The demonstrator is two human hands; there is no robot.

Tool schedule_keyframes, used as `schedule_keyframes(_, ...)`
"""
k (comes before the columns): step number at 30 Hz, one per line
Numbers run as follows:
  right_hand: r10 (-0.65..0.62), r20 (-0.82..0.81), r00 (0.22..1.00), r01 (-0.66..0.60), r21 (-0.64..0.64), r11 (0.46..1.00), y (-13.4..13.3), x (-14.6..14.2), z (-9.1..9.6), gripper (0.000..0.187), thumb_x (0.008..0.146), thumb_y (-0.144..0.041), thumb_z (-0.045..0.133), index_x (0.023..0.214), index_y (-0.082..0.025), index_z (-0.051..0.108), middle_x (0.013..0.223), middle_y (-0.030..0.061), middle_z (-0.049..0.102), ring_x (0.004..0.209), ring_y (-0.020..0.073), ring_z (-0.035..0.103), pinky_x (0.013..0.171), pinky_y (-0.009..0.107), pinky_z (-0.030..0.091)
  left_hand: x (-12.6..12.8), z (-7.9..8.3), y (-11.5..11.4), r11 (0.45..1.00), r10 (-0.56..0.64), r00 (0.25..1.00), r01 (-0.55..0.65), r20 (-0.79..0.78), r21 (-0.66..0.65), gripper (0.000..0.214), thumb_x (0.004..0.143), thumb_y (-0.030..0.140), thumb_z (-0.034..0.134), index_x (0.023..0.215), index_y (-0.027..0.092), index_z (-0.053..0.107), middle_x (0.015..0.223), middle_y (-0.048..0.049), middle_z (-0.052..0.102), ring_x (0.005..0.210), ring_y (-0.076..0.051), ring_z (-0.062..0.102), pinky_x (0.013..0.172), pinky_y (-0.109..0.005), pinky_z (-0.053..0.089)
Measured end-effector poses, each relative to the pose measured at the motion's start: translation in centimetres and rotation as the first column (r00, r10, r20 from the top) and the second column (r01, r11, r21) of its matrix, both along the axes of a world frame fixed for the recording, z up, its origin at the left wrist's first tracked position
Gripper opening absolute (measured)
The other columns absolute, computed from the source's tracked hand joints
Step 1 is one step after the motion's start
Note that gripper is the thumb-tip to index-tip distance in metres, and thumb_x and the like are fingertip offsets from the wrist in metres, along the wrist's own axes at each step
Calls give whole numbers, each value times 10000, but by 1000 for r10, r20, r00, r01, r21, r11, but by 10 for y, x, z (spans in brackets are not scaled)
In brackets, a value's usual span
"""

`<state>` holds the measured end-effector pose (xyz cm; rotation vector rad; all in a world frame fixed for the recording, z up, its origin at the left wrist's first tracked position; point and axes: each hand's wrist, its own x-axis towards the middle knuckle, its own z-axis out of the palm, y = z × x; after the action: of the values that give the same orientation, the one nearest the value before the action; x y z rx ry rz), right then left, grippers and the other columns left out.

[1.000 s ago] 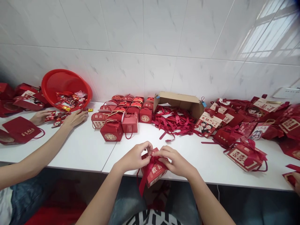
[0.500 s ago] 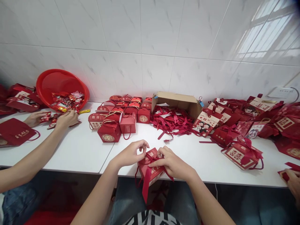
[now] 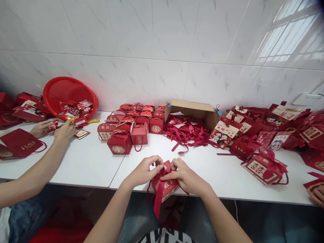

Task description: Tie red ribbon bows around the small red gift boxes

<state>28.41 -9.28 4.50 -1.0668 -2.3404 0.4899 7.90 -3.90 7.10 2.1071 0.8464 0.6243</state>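
A small red gift box with pale printed characters sits at the table's front edge, tilted toward me. Dark red ribbon crosses its top, one end hanging down over the front. My left hand is at the box's upper left, thumb and forefinger pinched together by the ribbon. On the other side, my right hand has its fingers closed on the ribbon at the top of the box. The fingers partly cover where the ribbon crosses.
Several red boxes stand beyond my hands, beside a cardboard box spilling ribbons. Ribboned boxes are piled right. Left, a co-worker's hands handle wrapped sweets near a red basket. Another person's hand shows at far right.
My left thumb and forefinger have closed together at the ribbon. My right hand stays about where it was. The co-worker's nearer hand on the left has shifted left among the sweets.
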Motion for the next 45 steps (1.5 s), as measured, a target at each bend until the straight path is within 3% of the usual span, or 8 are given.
schedule_keyframes(10, 5, 45, 999, -5, -17, 1000, 0, -2, 0, 474, 864, -39, 461, 1079, -413, 657, 848, 34, 399, 851, 185, 377, 762, 328, 394, 5, -14, 2, 982, 189, 982, -189, 21, 28, 152, 843, 264, 473, 804, 184, 596, 788, -18, 645, 752, -157, 591, 707, -264, 456)
schedule_keyframes(17, -18, -128, 992, 16, -19, 1000, -1, -2, 2, 448, 884, -47, 403, 1185, -317, 595, 906, 48, 471, 884, 185, 442, 793, 340, 422, -4, -19, 0, 984, 177, 981, -173, 74, -51, 154, 856, 251, 463, 944, 184, 571, 793, -11, 618, 741, -144, 582, 663, -241, 449)
schedule_keyframes(21, -46, -239, 970, 38, -41, 998, -2, 0, 4, 404, 884, -51, 416, 1228, -251, 487, 995, 58, 555, 938, 189, 488, 848, 351, 418, -5, -18, -8, 975, 219, 972, -222, 86, 32, 119, 848, 201, 457, 910, 188, 557, 808, -12, 600, 749, -144, 553, 711, -260, 441)
schedule_keyframes(28, -56, -247, 967, 37, -78, 996, -7, 7, -1, 234, 902, -83, 391, 1061, -201, 515, 958, 65, 539, 882, 178, 513, 783, 313, 443, -10, -16, -19, 921, 341, 940, -328, -26, 208, 87, 850, 209, 458, 814, 206, 538, 846, -21, 590, 789, -177, 498, 771, -328, 407)
schedule_keyframes(36, -152, -360, 920, 145, -47, 988, -5, 2, -4, 279, 903, -147, 436, 1157, -224, 522, 988, 74, 543, 897, 185, 527, 784, 318, 460, -9, -17, -15, 949, 291, 957, -290, 5, 125, 224, 834, 227, 489, 1041, 220, 574, 891, -30, 593, 854, -180, 559, 820, -330, 444)
schedule_keyframes(41, -242, -381, 892, 206, -133, 969, -3, 0, -8, 280, 855, -219, 556, 1135, -218, 552, 1017, 69, 591, 852, 175, 560, 724, 299, 483, -8, -17, -13, 954, 283, 959, -282, 3, 97, 103, 790, 241, 555, 843, 201, 633, 841, -28, 622, 830, -184, 576, 793, -323, 458)
schedule_keyframes(45, -266, -396, 879, 212, -176, 961, -2, -3, -7, 185, 837, -234, 596, 1018, -213, 627, 923, 46, 619, 753, 151, 560, 659, 274, 472, -4, -15, -13, 948, 307, 950, -310, 51, 66, 190, 838, 295, 512, 783, 192, 661, 805, -33, 650, 819, -181, 591, 782, -309, 456)
